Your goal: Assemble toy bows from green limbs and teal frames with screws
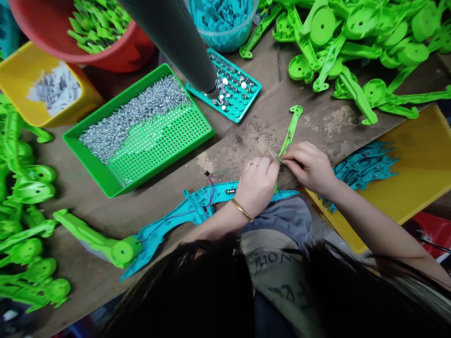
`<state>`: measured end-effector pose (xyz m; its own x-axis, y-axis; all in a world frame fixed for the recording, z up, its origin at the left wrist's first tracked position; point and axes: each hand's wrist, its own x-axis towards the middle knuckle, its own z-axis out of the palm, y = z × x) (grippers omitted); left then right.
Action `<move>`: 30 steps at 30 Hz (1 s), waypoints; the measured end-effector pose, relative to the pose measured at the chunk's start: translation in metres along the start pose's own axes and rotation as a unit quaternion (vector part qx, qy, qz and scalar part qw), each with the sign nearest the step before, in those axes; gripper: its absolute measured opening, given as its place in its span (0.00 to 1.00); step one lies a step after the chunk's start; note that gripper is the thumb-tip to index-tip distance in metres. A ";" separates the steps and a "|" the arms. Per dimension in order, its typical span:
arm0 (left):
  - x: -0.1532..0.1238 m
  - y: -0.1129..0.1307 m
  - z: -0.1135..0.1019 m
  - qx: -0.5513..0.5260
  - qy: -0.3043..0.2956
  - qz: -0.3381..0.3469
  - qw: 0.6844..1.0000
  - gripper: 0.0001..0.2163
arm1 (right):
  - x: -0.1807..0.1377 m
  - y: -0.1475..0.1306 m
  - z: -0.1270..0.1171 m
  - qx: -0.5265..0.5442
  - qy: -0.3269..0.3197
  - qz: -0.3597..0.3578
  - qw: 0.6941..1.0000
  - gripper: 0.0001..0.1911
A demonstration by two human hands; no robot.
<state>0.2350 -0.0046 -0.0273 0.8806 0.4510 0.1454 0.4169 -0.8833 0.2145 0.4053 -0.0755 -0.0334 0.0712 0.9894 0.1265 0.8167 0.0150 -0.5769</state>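
A long thin green plastic strip (291, 127) lies on the worn table, its far end pointing away from me. My left hand (256, 185), with a ring and a gold bangle, pinches its near end. My right hand (309, 164) pinches the same spot from the right, fingertips meeting those of the left hand. Under my left wrist lies a teal plastic shell (176, 220) with thin red and green wires. A green plastic piece (102, 241) rests at its left end.
A green perforated tray (169, 136) holds a heap of small screws. Behind it sit a teal tray of round metal pieces (243, 101), a red basin (52, 42), a yellow tub (21, 80) and a dark tapered tool (179, 42). Green parts (352, 37) pile far right and left. A yellow tray (419, 173) holds teal parts.
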 end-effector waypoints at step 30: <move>-0.001 0.000 -0.001 -0.029 0.041 0.000 0.999 0.10 | 0.008 -0.023 0.001 -0.075 -0.046 0.082 0.993 0.04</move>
<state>0.2339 -0.0052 -0.0261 0.8582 0.4625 0.2225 0.4018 -0.8751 0.2697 0.3864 -0.0680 -0.0194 0.1631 0.9859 -0.0365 0.8750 -0.1617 -0.4563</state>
